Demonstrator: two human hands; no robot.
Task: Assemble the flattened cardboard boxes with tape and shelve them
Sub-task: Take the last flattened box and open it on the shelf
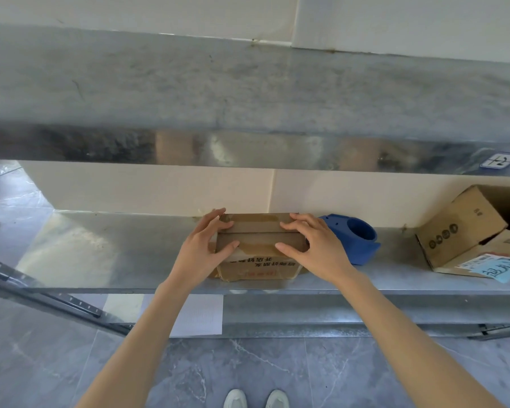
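Matt cardboard box [258, 237] (glossy tape) on shiny metal shelf [115, 245].

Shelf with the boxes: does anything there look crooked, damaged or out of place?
Yes. The larger box at the right sits tilted and gaping open. The small taped box, gripped by the left hand and right hand, looks crumpled along its lower front edge. A blue tape dispenser lies beside it on the shelf.
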